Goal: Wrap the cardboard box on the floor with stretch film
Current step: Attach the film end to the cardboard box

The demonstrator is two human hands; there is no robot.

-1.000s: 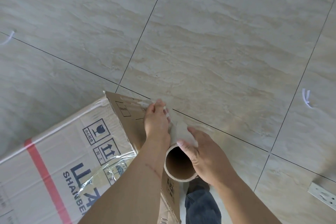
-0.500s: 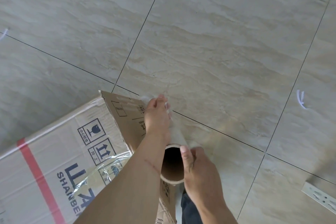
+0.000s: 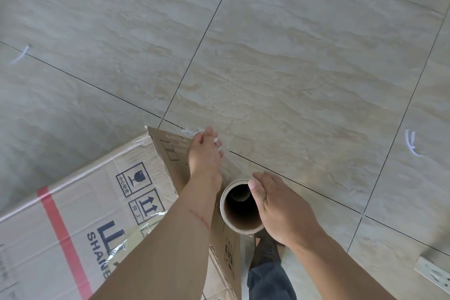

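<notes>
Cardboard box (image 3: 80,204) is lying on the tiled floor (image 3: 292,56) at the near left, its right end face turned toward me. I am watching the left hand (image 3: 203,151) pinching the loose end of the stretch film (image 3: 225,165) against the far top edge of that end face. The right hand (image 3: 277,207) is curling around the film roll (image 3: 239,207), thumb over the core's rim, just right of the box.

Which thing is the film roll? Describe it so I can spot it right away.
Find the cardboard box at lower left, then its near corner. The film roll stands just right of it, under the right hand. It alone shows a round, hollow brown core.
</notes>
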